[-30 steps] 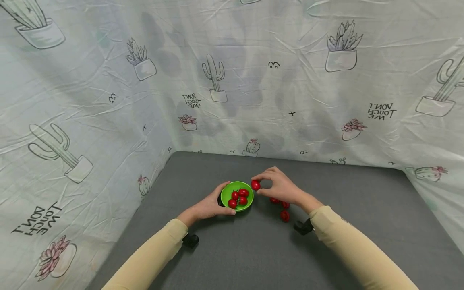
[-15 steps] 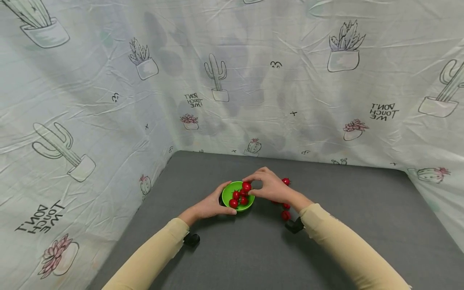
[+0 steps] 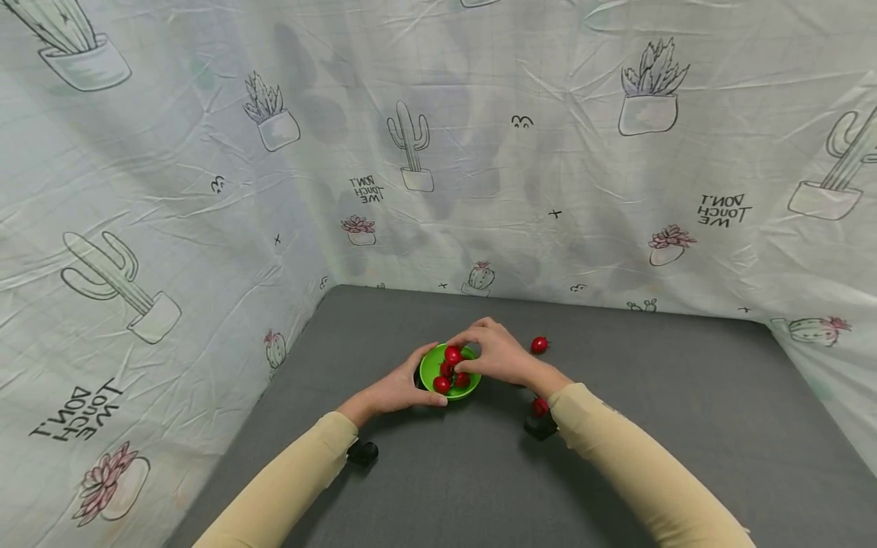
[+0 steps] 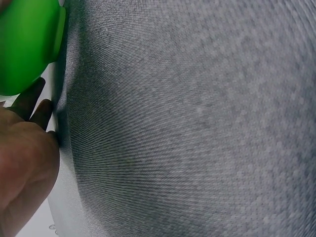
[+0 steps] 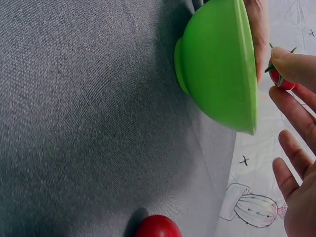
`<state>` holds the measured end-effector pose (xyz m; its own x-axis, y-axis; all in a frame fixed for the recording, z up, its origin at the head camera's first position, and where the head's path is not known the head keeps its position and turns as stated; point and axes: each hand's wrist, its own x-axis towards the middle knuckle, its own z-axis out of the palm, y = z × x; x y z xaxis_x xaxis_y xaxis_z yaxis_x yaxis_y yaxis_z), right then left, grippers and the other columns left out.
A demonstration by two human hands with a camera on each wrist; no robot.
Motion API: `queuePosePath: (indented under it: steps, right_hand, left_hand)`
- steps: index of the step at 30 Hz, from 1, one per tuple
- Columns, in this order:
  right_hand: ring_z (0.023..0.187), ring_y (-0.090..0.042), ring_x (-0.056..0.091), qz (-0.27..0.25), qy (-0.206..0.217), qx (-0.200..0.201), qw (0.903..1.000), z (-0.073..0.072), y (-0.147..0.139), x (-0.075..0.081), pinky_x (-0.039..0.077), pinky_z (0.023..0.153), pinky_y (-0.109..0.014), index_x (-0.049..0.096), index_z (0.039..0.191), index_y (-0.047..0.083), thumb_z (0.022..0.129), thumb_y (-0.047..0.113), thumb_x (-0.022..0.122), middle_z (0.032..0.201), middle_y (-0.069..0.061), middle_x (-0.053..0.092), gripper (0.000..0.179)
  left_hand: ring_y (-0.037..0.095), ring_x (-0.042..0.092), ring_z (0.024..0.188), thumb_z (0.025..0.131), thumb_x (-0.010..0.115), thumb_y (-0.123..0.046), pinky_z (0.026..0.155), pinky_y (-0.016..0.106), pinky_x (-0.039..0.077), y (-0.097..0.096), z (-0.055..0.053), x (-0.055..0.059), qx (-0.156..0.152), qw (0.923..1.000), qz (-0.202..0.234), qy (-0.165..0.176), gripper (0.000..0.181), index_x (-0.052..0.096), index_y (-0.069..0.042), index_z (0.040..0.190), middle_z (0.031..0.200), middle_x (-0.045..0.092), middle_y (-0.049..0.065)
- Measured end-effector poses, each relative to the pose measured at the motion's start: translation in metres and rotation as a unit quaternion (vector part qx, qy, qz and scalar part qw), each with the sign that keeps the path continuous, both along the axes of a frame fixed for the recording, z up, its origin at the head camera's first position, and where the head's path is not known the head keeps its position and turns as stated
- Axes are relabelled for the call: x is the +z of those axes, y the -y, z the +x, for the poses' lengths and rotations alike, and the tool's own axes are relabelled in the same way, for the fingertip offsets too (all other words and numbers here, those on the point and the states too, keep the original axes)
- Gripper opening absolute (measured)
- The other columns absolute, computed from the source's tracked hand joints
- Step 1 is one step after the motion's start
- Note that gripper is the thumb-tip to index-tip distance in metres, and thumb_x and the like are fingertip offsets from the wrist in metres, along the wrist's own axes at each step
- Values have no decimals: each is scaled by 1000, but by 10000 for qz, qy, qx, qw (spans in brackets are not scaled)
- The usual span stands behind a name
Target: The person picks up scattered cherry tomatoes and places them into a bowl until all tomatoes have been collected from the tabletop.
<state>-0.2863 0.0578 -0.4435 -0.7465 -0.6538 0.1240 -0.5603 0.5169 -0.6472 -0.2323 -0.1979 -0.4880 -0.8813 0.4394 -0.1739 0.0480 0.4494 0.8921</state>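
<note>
Where patterned cloth (image 3: 479, 152) backs grey table (image 3: 438, 487), right hand (image 3: 500, 354) pinches, left hand (image 3: 397, 386) curves fingers round green bowl (image 5: 215, 69); pinched tomato (image 3: 453, 355) over bowl, more tomatoes (image 3: 441, 384) inside, loose tomato (image 3: 540, 345) on table, right of bowl.

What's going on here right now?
A person's left hand is curved around a green bowl standing on the gray table. Their right hand pinches a small red tomato above the bowl, not yet let go. More tomatoes already lie inside. At least two loose tomatoes remain on the table, near the right hand and wrist.
</note>
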Motion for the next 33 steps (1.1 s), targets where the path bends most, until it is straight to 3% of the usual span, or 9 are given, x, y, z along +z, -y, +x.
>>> queuePosePath:
  steps: [13, 19, 33]
  right_hand:
    - [118, -19, 45, 389, -412, 21, 9984, -2, 13, -6, 40, 97, -46, 75, 124, 27, 87, 35, 84, 114, 12, 68, 38]
    - [117, -17, 45, 507, -402, 25, 9979, -1, 15, -6, 41, 93, -43, 74, 127, 27, 88, 37, 83, 115, 11, 66, 42]
    - [125, -24, 45, 235, -399, 56, 9989, 1, -1, 2, 38, 101, -53, 73, 129, 22, 90, 33, 82, 117, 4, 70, 41]
  left_hand:
    - [21, 44, 136, 90, 82, -33, 110, 45, 39, -1, 0, 0, -63, 9999, 134, 63, 104, 11, -24, 164, 159, 31, 5]
    - [20, 46, 134, 89, 83, -35, 109, 44, 41, 0, -1, -2, -65, 9999, 123, 98, 104, 11, -24, 164, 158, 33, 5]
    - [24, 39, 142, 89, 83, -31, 114, 52, 33, 1, -2, -3, -38, 9997, 197, 103, 103, 13, -24, 164, 161, 30, 5]
